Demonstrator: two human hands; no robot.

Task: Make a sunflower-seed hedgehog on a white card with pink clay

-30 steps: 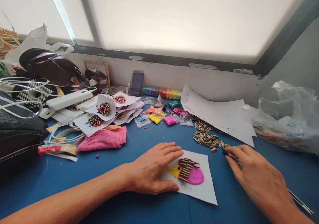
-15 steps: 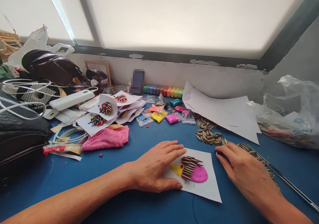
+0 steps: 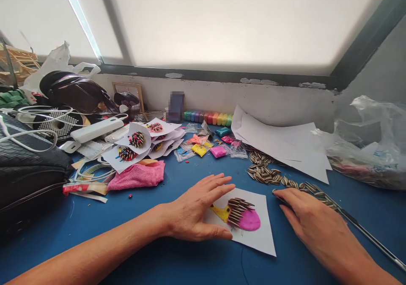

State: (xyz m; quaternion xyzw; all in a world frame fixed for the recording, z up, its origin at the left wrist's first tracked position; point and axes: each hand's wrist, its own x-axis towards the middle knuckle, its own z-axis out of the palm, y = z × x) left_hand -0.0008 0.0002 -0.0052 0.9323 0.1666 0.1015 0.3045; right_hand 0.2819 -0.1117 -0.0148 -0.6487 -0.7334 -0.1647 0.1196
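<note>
My left hand [image 3: 201, 211] is open, fingers and thumb spread, over the left edge of a white paper sheet [image 3: 261, 240]. On the sheet is a hedgehog picture with a yellow clay head [image 3: 221, 212] and a pink clay body [image 3: 250, 220]. Rows of striped sunflower seeds [image 3: 239, 209] cover the body's left and upper part. Right of the sheet, my right hand [image 3: 309, 215] is bent low over the table, its fingertips closed at a sunflower seed [image 3: 274, 191]; its fingers partly hide this. More loose seeds [image 3: 264, 173] lie beyond that hand.
A pen [image 3: 368, 230] lies at the right by the seeds. Behind are blank sheets [image 3: 279, 139], clay packets [image 3: 218, 151] and a plastic bag [image 3: 371, 149]. Finished seed pictures [image 3: 127, 154], a pink cloth [image 3: 138, 176], a power strip [image 3: 98, 129] and a black bag [image 3: 31, 166] crowd the left.
The sheet has shifted slightly left in view. My left thumb and fingers look a little more spread. My right hand stays by the seeds, its thumb lower from the index finger.
</note>
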